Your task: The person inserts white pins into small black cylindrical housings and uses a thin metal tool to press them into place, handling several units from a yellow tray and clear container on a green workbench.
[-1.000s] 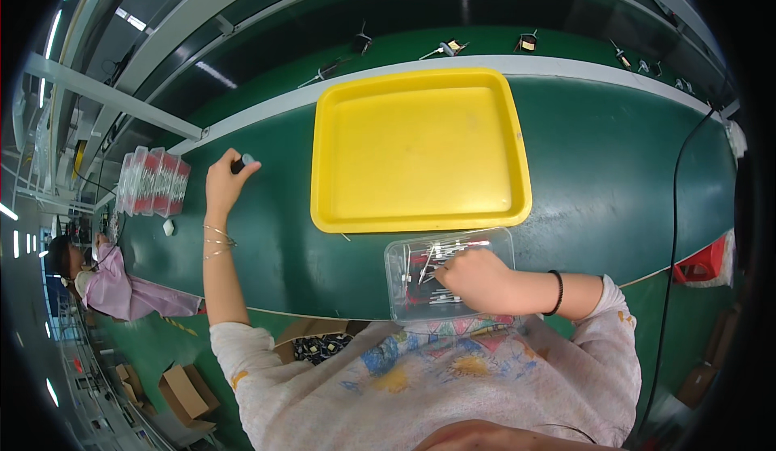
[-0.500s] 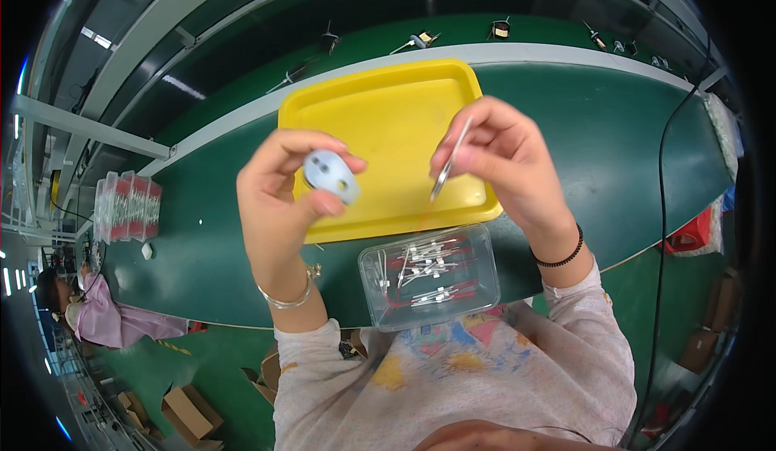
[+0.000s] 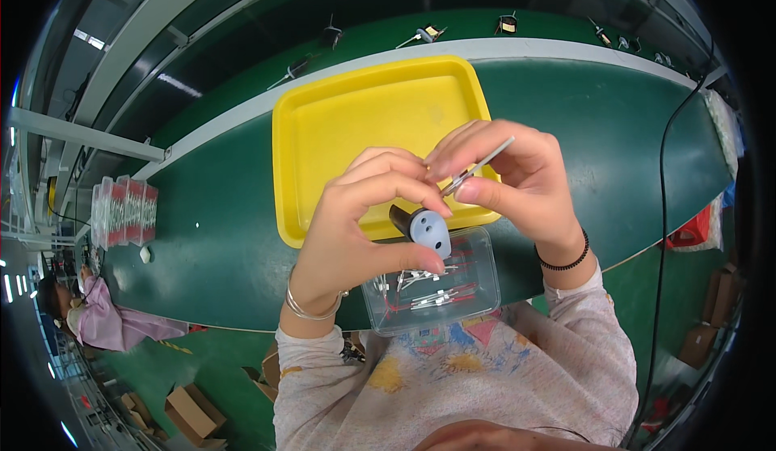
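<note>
My left hand [image 3: 352,221] is closed round a small dark cylindrical part with a pale blue-grey face [image 3: 429,232], which has several holes. That face is turned toward me. My right hand [image 3: 521,176] pinches a thin white-sleeved lead [image 3: 491,157] with a shiny metal end, held slanting close to the left fingertips. Both hands are over the front edge of a yellow tray [image 3: 283,180]. Below them stands a clear plastic box [image 3: 478,315] holding several leads [image 3: 440,298] with white and red parts. My left hand hides some of the box.
Stacked clear boxes [image 3: 121,212] of similar leads stand on the left of the green table [image 3: 598,128]. A small white piece [image 3: 145,254] lies near them. Beyond the pale rail are several dark parts with leads [image 3: 507,24]. A black cable [image 3: 664,184] hangs at right.
My left hand has moved right and down with the dark part, turning its holed face. The right hand has shifted slightly right and down with the lead, and the hands are now close together.
</note>
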{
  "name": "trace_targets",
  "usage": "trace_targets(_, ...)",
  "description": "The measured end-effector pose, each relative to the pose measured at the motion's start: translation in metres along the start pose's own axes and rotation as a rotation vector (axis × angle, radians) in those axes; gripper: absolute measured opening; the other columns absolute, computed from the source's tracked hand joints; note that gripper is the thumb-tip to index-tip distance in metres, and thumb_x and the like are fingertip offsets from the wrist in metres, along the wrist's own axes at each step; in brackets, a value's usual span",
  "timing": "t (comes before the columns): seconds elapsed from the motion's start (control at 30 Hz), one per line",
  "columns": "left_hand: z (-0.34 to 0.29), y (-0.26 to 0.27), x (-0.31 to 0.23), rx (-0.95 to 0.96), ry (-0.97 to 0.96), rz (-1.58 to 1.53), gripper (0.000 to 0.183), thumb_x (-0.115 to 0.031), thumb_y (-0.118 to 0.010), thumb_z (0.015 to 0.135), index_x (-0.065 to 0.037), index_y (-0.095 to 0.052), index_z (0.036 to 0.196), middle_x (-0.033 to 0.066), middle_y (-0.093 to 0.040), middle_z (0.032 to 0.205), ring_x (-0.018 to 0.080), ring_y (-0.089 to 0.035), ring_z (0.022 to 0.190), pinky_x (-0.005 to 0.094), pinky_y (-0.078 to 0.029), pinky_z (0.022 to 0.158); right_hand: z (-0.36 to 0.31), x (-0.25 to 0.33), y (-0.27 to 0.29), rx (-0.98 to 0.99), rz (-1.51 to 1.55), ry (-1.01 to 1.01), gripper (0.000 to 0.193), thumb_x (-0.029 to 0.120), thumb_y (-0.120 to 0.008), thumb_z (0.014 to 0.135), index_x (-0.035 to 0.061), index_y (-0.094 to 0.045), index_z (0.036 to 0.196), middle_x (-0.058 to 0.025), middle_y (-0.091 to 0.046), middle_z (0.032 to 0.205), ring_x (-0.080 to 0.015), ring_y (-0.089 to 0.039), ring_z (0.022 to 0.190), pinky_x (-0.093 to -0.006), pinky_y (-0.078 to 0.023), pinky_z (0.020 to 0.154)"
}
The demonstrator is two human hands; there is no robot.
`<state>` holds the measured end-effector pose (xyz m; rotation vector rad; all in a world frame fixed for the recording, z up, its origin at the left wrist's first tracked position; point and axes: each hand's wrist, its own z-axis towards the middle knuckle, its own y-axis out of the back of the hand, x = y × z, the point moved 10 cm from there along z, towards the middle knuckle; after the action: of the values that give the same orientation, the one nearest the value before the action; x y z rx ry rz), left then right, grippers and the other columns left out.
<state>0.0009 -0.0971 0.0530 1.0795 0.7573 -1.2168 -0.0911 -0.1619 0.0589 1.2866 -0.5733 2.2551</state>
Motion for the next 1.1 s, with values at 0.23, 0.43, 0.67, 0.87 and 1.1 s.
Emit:
trace_targets(0.23,-0.003,0.000,0.007,0.026,0.049,-0.169,0.042,-0.011,-0.085,0.046,-0.007,-0.066,0.084,0.0044,-0.061,0.088,0.0204,-0.056,0.091,0.0300,-0.044,0.080,-0.002,0.026,0.010,0.022,-0.144,0.090,0.015,-0.005,-0.068,0.071,-0.0039,-0.063,0.085,-0.0118,-0.065,0.082,-0.0188,-0.064,0.078,-0.0279,-0.052,0.071)
trace_targets(0.43,-0.010,0.012,0.010,-0.256,0.047,-0.242,0.047,-0.007,-0.085,0.052,-0.004,-0.058,0.091,0.0091,-0.065,0.092,0.0222,-0.062,0.091,0.0312,-0.045,0.083,-0.026,0.062,0.034,-0.299,-0.218,0.296,0.022,0.010,-0.074,0.071,-0.0020,-0.060,0.083,-0.0126,-0.063,0.077,-0.0188,-0.062,0.069,-0.0263,-0.050,0.059)
trace_targets(0.67,-0.015,0.012,-0.018,-0.337,-0.306,0.100,0.044,-0.012,-0.083,0.060,-0.006,-0.054,0.093,0.0108,-0.067,0.090,0.0231,-0.065,0.089,0.0338,-0.044,0.084,-0.020,0.062,0.009,-0.106,-0.353,0.263,0.024,0.005,-0.078,0.064,-0.0023,-0.061,0.080,-0.0132,-0.064,0.072,-0.0213,-0.063,0.065,-0.0259,-0.050,0.057)
trace_targets(0.87,-0.017,0.009,-0.024,-0.337,-0.316,0.231,0.044,-0.016,-0.083,0.060,-0.007,-0.055,0.093,0.0078,-0.069,0.088,0.0206,-0.066,0.087,0.0341,-0.042,0.083,-0.023,0.069,0.005,-0.113,-0.461,0.304,0.022,-0.001,-0.076,0.063,-0.0027,-0.062,0.079,-0.0137,-0.064,0.073,-0.0235,-0.064,0.067,-0.0283,-0.052,0.060)
trace_targets(1.1,-0.016,0.009,-0.028,-0.339,-0.291,0.306,0.044,-0.017,-0.083,0.059,-0.007,-0.057,0.092,0.0075,-0.069,0.088,0.0193,-0.066,0.085,0.0331,-0.042,0.081,-0.025,0.082,-0.004,-0.097,-0.562,0.387,0.025,-0.002,-0.076,0.060,-0.0029,-0.062,0.081,-0.0133,-0.064,0.074,-0.0250,-0.065,0.070,-0.0282,-0.053,0.062)
